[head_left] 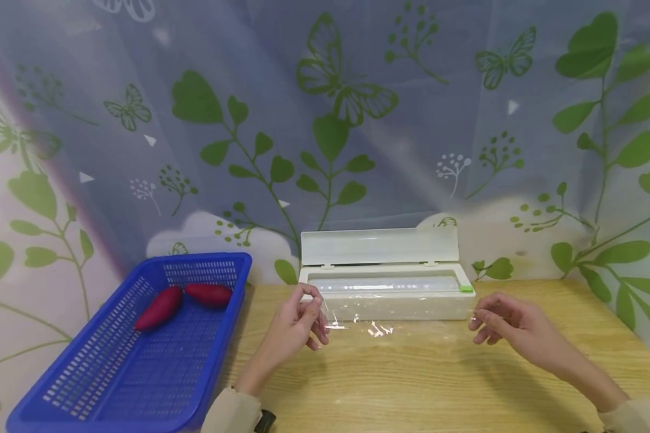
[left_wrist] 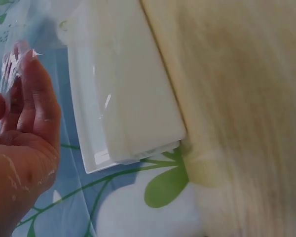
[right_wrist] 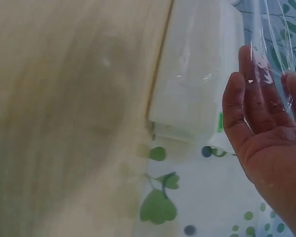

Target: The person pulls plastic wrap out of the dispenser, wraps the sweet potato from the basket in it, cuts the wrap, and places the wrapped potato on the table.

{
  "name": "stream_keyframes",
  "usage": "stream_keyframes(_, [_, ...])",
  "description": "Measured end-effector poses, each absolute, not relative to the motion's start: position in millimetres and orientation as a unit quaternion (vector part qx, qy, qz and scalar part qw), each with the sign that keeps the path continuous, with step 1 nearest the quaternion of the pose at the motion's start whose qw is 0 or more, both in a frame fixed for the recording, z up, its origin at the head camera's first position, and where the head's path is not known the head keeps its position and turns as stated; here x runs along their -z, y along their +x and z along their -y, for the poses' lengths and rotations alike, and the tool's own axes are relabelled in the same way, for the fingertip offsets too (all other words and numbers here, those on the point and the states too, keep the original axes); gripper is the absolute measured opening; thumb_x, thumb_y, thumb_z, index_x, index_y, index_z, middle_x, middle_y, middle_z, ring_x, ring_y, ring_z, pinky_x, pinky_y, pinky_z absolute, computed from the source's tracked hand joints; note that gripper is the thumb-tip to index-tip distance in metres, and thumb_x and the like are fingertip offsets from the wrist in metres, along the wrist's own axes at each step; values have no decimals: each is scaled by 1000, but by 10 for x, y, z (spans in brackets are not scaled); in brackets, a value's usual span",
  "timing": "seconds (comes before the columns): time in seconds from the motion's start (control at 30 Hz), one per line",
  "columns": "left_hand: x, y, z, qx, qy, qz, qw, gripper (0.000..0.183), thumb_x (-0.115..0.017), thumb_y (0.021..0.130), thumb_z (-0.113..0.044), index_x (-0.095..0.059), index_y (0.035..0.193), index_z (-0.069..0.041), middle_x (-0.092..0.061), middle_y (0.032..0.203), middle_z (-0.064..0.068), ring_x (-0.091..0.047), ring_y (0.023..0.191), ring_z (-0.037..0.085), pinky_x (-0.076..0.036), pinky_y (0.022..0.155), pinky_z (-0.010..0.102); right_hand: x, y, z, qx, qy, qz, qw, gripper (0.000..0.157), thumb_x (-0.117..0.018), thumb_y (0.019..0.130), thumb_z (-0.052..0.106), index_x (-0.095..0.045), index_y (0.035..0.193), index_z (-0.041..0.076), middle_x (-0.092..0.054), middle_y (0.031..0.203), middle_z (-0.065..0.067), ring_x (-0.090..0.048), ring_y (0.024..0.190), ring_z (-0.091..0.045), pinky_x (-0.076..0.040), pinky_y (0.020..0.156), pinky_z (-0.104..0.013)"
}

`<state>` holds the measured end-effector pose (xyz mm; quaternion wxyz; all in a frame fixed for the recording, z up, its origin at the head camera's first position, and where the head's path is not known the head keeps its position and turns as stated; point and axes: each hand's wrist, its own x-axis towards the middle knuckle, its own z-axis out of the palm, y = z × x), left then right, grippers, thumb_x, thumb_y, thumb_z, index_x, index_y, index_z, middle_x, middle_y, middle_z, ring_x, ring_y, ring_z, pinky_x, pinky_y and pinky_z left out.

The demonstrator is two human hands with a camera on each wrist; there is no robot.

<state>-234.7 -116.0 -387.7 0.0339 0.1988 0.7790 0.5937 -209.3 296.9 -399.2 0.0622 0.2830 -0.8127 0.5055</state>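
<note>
My left hand point(head_left: 298, 320) and right hand point(head_left: 514, 329) pinch the cling film point(head_left: 379, 329); I should pull evenly, corners level, avoiding folds.

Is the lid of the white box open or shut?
Open: in the head view, the lid stands raised at the back of the white box, exposing the roll inside.

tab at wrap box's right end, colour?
Bright green; the tab shows best in the head view.

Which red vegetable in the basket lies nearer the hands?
The right vegetable, near the far right corner of the basket; the other vegetable lies farther left.
</note>
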Motion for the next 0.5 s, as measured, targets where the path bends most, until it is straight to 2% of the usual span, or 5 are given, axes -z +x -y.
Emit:
stream_keyframes(0.03, [3896, -2337, 1167, -586, 203, -783, 43, 20, -41, 111, -18, -46, 117, 0, -68, 81, 23, -73, 66, 28, -60, 55, 51, 4029, -2081, -2982, -506, 289, 811, 52, 12, -48, 104, -4, -58, 110, -2, -75, 95, 4, -75, 79, -14, -61, 66, -30])
stream_keyframes(0.13, [3941, -2306, 1196, -561, 221, -795, 67, 16, -42, 110, -15, -48, 112, 0, -71, 86, 22, -75, 76, 24, -61, 60, 44, 4132, -2049, -3024, -507, 307, 805, 18, 12, -49, 104, -5, -60, 110, -3, -75, 96, -1, -75, 84, -14, -62, 72, -30])
stream_keyframes(0.23, [3966, -2272, 1237, -529, 247, -807, 87, 13, -45, 108, -12, -51, 106, -1, -72, 90, 20, -72, 84, 19, -60, 69, 36, 4211, -2015, -3075, -510, 322, 797, -27, 13, -50, 103, -4, -62, 109, -1, -75, 97, -7, -74, 90, -14, -62, 79, -29])
stream_keyframes(0.3, [3970, -2248, 1266, -511, 267, -809, 110, 13, -46, 108, -12, -53, 105, -1, -73, 94, 18, -71, 89, 18, -60, 76, 35, 4253, -1990, -3111, -505, 334, 794, -51, 15, -51, 103, -3, -63, 108, 3, -75, 99, -9, -74, 93, -13, -61, 82, -26])
stream_keyframes(0.5, [3979, -2190, 1321, -482, 336, -780, 217, 17, -46, 108, -14, -54, 102, 1, -76, 105, 21, -75, 102, 24, -57, 92, 33, 4358, -1916, -3188, -472, 381, 789, -104, 17, -54, 102, -2, -67, 108, 9, -73, 105, -9, -70, 98, -8, -57, 84, -20])
